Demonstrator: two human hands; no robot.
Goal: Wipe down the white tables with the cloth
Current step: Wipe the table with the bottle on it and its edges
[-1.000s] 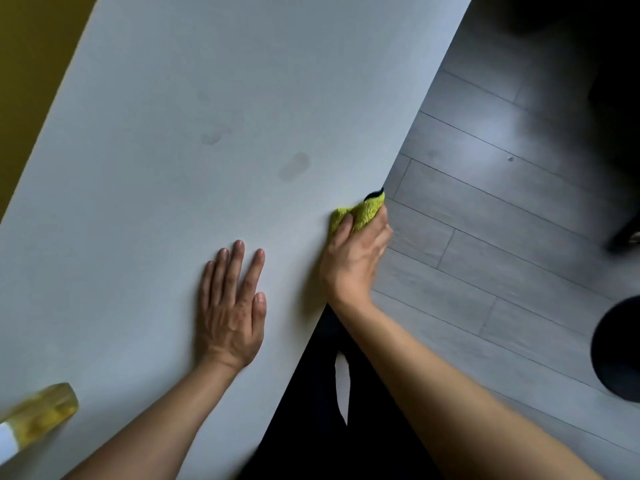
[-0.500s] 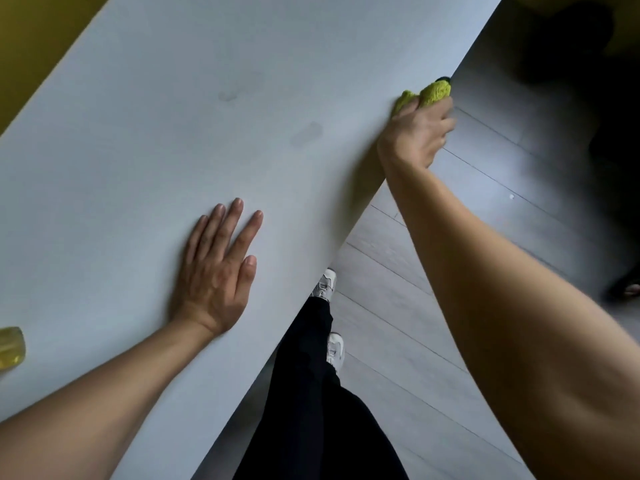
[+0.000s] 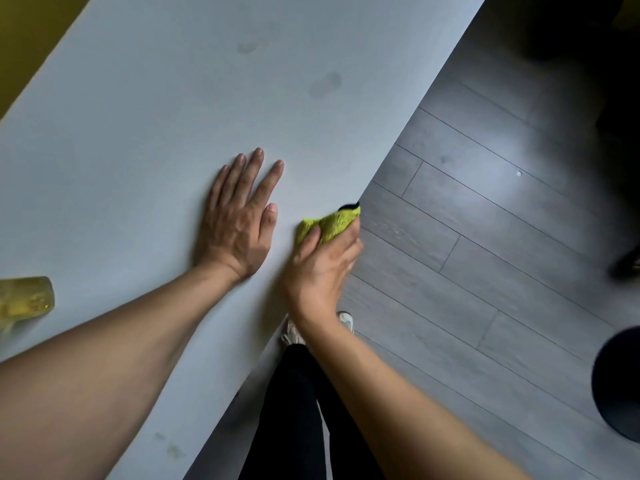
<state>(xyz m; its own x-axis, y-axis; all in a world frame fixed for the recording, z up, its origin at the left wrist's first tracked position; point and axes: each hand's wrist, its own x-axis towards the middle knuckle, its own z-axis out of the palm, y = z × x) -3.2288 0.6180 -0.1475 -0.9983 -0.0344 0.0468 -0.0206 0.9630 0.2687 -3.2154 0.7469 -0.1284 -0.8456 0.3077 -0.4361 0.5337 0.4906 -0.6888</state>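
Cloth (image 3: 329,226) bunched at counter (image 3: 156,133) edge, gripped under right hand (image 3: 320,268). Left hand (image 3: 239,220) flat w/ fingers straight, just beside.

The white table (image 3: 173,116) runs slantwise from 7 o'clock to 1 o'clock, its near edge meeting grey plank floor (image 3: 485,254). The left hand (image 3: 239,220) lies flat on the top, fingers straight and pointing to 1 o'clock. Just beside it at 3 o'clock, the right hand (image 3: 322,268) grips a bunched yellow-green cloth (image 3: 330,225) at the table's edge. Faint smudges (image 3: 325,84) mark the surface toward 12 o'clock. A yellow bottle (image 3: 26,299) sits at 9 o'clock. Black trousers (image 3: 298,410) and white shoes (image 3: 346,322) show below.
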